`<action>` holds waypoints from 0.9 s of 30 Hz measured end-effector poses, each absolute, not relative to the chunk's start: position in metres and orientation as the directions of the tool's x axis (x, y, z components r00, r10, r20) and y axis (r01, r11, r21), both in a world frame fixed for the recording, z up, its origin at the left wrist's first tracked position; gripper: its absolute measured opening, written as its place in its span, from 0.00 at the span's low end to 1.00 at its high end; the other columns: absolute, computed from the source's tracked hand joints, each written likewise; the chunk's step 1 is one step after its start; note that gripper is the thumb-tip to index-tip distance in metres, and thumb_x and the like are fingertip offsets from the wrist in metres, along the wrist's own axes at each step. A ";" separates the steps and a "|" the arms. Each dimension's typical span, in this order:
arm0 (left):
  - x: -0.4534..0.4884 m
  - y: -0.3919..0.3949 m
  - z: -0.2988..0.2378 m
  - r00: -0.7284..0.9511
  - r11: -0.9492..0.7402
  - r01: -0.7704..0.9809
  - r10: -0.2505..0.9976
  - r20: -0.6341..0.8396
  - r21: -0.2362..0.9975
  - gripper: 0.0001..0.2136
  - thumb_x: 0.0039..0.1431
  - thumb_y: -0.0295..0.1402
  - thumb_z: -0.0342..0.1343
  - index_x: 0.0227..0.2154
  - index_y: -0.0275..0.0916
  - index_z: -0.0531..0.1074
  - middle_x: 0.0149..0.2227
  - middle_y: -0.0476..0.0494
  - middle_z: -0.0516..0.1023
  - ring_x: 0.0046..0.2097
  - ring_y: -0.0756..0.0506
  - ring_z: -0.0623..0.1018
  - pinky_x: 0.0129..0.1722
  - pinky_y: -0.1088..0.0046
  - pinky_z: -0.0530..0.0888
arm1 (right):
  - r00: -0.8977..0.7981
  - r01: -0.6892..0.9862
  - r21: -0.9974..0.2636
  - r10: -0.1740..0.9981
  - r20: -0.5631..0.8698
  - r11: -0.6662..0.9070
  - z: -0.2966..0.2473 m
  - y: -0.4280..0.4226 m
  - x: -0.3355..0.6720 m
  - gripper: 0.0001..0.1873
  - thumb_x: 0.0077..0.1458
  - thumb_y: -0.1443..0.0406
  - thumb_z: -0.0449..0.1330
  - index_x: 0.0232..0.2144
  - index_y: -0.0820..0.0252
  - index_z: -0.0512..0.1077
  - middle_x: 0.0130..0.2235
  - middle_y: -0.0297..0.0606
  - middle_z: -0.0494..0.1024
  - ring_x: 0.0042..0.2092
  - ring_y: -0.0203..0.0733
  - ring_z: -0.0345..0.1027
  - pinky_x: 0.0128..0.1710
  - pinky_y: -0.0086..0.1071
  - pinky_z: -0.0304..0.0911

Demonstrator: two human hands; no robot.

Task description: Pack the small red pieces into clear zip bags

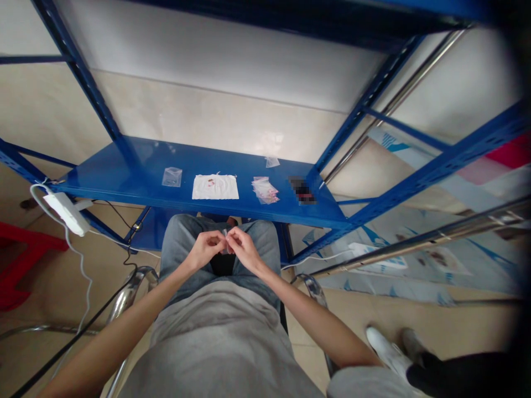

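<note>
My left hand (pixel 206 247) and my right hand (pixel 243 247) meet over my lap, fingertips pinched together on a small clear plastic bag (pixel 225 235). Both hands are closed on it. What is inside the bag is too small to make out. In front of my knees a blue metal shelf (pixel 124 185) carries a white cloth (pixel 215 187) with small reddish bits, an empty clear bag (pixel 171 177) to its left, and a pile of small bags (pixel 265 189) with red contents to its right.
Another small clear bag (pixel 272 161) lies at the shelf's back. A dark phone-like object (pixel 302 191) rests near the shelf's right end. A white power strip (pixel 66 213) hangs at the left. Another person's white shoes (pixel 394 351) stand at the lower right.
</note>
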State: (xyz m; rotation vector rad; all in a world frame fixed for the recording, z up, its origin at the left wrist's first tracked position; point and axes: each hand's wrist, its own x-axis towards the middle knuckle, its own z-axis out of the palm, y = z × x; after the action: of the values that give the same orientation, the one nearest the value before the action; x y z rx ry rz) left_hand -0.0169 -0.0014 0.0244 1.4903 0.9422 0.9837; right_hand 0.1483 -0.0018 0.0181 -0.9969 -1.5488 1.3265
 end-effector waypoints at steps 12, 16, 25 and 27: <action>-0.016 -0.002 0.025 0.399 -0.108 0.023 0.913 0.090 0.994 0.16 0.62 0.45 0.52 0.30 0.35 0.69 0.25 0.45 0.74 0.27 0.50 0.72 0.28 0.76 0.68 | -0.412 0.018 -0.997 0.909 0.057 0.070 0.020 -0.001 0.152 0.14 0.60 0.53 0.55 0.32 0.57 0.66 0.24 0.30 0.70 0.24 0.34 0.62 0.24 0.27 0.58; -0.018 -0.003 0.029 0.334 -0.208 0.186 0.932 0.137 0.960 0.10 0.60 0.36 0.52 0.26 0.37 0.67 0.23 0.48 0.72 0.26 0.50 0.70 0.28 0.76 0.65 | -0.316 0.151 -0.978 0.945 0.089 0.143 0.021 0.004 0.154 0.07 0.55 0.63 0.56 0.26 0.57 0.65 0.22 0.29 0.68 0.23 0.34 0.61 0.24 0.27 0.54; -0.016 -0.012 0.022 0.312 -0.406 0.597 0.912 0.266 0.692 0.07 0.51 0.26 0.53 0.20 0.40 0.65 0.23 0.49 0.69 0.25 0.49 0.66 0.27 0.74 0.56 | -0.275 0.438 -0.842 0.939 0.206 0.313 0.028 -0.002 0.158 0.10 0.47 0.70 0.56 0.35 0.54 0.65 0.26 0.27 0.70 0.26 0.36 0.63 0.29 0.29 0.54; -0.016 -0.014 0.022 0.302 -0.425 0.624 0.905 0.299 0.656 0.07 0.50 0.25 0.54 0.20 0.40 0.64 0.22 0.49 0.68 0.25 0.49 0.65 0.27 0.73 0.55 | -0.273 0.480 -0.819 0.941 0.201 0.314 0.028 -0.003 0.157 0.16 0.45 0.72 0.55 0.38 0.53 0.64 0.25 0.26 0.69 0.26 0.37 0.63 0.29 0.29 0.54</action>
State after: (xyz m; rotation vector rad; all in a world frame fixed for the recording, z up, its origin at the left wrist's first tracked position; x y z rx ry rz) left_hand -0.0161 -0.0136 0.0217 2.1575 1.3640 0.9088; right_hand 0.1568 -0.0032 0.0276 -1.2598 -1.8837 0.8384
